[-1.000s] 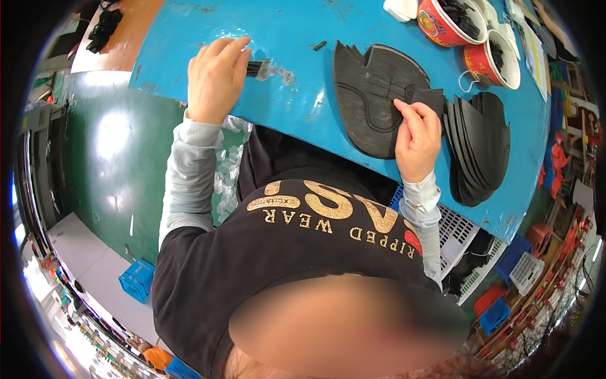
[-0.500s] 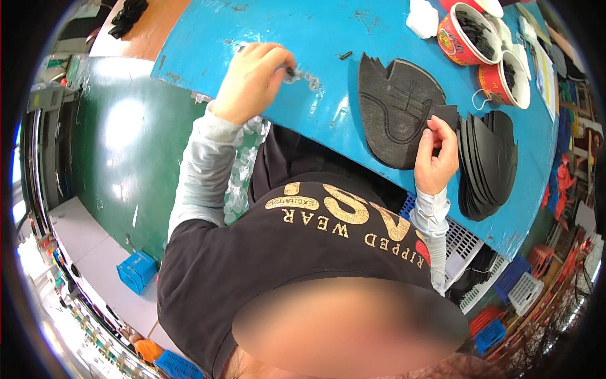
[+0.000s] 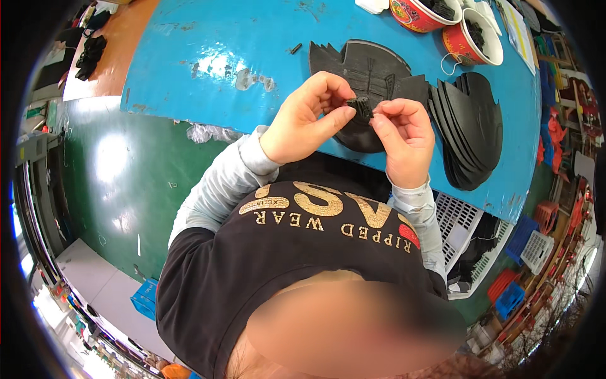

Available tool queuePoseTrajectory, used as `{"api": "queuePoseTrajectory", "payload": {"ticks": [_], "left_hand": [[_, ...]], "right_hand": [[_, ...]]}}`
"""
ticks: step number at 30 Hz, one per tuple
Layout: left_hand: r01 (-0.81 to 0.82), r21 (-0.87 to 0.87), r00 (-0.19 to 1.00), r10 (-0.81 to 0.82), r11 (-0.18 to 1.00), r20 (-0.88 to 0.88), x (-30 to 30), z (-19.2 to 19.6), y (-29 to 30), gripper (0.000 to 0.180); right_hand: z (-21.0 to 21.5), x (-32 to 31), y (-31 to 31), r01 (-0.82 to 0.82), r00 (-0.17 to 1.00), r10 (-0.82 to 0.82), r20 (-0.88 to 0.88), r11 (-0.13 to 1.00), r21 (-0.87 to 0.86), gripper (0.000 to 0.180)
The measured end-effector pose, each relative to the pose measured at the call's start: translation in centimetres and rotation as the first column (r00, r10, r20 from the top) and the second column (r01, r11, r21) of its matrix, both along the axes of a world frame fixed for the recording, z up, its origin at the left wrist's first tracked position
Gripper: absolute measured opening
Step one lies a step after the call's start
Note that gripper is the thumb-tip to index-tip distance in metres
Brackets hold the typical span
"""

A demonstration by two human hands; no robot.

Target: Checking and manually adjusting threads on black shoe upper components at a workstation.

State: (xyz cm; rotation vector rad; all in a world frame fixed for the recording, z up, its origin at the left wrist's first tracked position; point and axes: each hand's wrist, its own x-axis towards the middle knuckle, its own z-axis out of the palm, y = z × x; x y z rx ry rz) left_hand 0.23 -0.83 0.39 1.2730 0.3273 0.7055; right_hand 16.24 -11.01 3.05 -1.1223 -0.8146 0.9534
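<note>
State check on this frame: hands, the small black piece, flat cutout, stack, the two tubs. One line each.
left hand: pinching the small black piece, raised off the table
right hand: pinching it from the other side
small black piece: held between both hands
flat black cutout: lying flat on the blue table
stack of black cutouts: fanned, lying flat
two red tubs: upright, open, dark bits inside

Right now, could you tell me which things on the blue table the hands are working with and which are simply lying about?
In hand:
- small black piece, pinched between left hand and right hand
- flat black sole-shaped sheet just beneath them

Lying about:
- stack of black sheets
- two red bowls
- small black bit
- blue table
</note>
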Motion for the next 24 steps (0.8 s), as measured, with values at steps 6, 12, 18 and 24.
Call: {"api": "queuePoseTrajectory", "payload": {"ticks": [6, 12, 18, 24], "left_hand": [[-0.087, 0.062, 0.994, 0.091, 0.994, -0.064, 0.5, -0.1, -0.6, 0.024], [-0.015, 0.422, 0.990, 0.071, 0.906, -0.118, 0.4, 0.2, -0.1, 0.035], [-0.116, 0.151, 0.993, 0.120, 0.982, -0.017, 1.4, -0.4, -1.4, 0.034], [-0.145, 0.610, 0.947, 0.288, 0.779, -0.142, 0.2, 0.9, 0.3, 0.028]], "right_hand": [[-0.6, 0.1, -0.6, 0.010, 0.996, -0.010, 0.089, 1.000, 0.004, 0.019], [-1.5, 0.1, -0.8, 0.019, 0.998, -0.015, 0.057, 0.998, -0.067, 0.019], [-1.8, -0.2, -1.4, -0.103, 0.972, 0.093, -0.214, 0.994, -0.032, 0.022], [-0.9, 2.5, -0.9, -0.089, 0.996, 0.088, -0.013, 0.994, -0.065, 0.023]]}}
